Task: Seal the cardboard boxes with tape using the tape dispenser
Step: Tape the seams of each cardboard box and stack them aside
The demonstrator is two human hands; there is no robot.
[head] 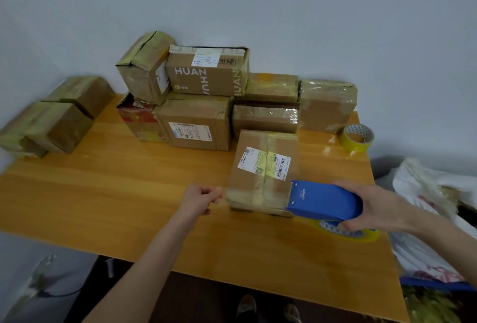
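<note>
The tape dispenser (325, 201) is gripped from above by the right hand (371, 206), and its front edge is set against the near right corner of the box (263, 167) that lies nearest on the table (129, 193). The left hand (200, 198) is held just beside the box's near left corner with its fingers curled. Whether anything is pinched or the cardboard is touched cannot be told.

The step in hand is judged to be the laying of a strip over this box. For a clean strip, the box should be steadied by the left hand and the tape end pressed down firmly past the edge. The dispenser should then be drawn straight along the seam under even pressure before the tape is cut.

Behind, more stacked boxes (201, 121) are set against the wall, most wrapped in yellowish tape, and their contents are hidden. A spare tape roll (358, 138) is placed at the table's far right. What is held in the white bag (423, 185) to the right cannot be made out.
</note>
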